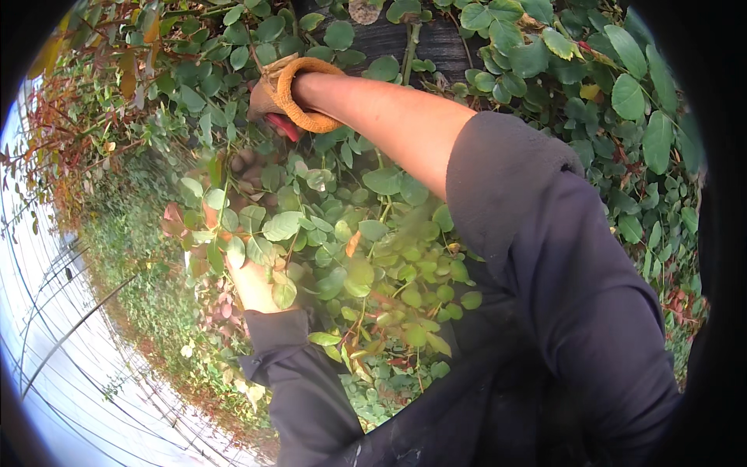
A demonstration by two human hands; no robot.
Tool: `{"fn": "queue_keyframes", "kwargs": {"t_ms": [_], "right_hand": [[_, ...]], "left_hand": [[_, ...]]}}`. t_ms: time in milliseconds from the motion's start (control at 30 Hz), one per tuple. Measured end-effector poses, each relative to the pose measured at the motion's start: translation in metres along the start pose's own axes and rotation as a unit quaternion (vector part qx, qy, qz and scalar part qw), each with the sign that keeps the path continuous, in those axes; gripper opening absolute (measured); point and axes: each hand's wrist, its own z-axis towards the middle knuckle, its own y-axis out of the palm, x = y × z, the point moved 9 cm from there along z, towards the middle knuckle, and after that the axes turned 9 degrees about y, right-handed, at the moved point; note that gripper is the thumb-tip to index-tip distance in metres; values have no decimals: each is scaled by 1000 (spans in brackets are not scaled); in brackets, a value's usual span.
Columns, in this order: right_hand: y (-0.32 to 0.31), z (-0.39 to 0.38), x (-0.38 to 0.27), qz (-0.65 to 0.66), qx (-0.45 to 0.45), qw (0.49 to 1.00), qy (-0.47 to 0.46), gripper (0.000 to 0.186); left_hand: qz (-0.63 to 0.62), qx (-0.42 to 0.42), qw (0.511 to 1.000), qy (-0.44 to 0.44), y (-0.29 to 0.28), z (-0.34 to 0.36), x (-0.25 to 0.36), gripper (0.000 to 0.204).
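My right hand, in a brownish work glove with a thick orange cuff, reaches into the rose bushes at the upper left. It is closed around pruning shears, of which only the red handle shows; the blades are hidden. Lower down and nearer, my left hand, also gloved, is largely covered by leaves. Its brown fingers look curled in among the stems, and what they hold is hidden. Leafy rose stems cross in front of my left forearm.
Dense green foliage surrounds both arms, with reddish stems at far left. Dark ridged material shows behind the leaves at the top. Thin bare stems stick out over a bright pale surface at lower left.
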Motion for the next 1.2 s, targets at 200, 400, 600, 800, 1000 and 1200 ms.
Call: {"fn": "queue_keyframes", "kwargs": {"t_ms": [200,400,600,800,1000,1200], "right_hand": [[-3,-19,35,143,-22,989,-38,22],[14,-117,9,173,-15,985,20,14],[29,-201,41,299,-1,954,39,24],[32,-260,46,352,32,935,34,24],[39,-302,51,378,68,923,-13,26],[45,-338,67,394,84,914,-47,42]], "left_hand": [[2,15,1000,13,11,-14,8,28],[-128,-43,988,-68,46,-70,14,37],[132,-9,975,179,63,-187,72,41],[251,113,887,370,56,-375,124,56],[327,106,854,391,64,-496,184,66],[359,402,721,435,27,-574,225,45]]}}
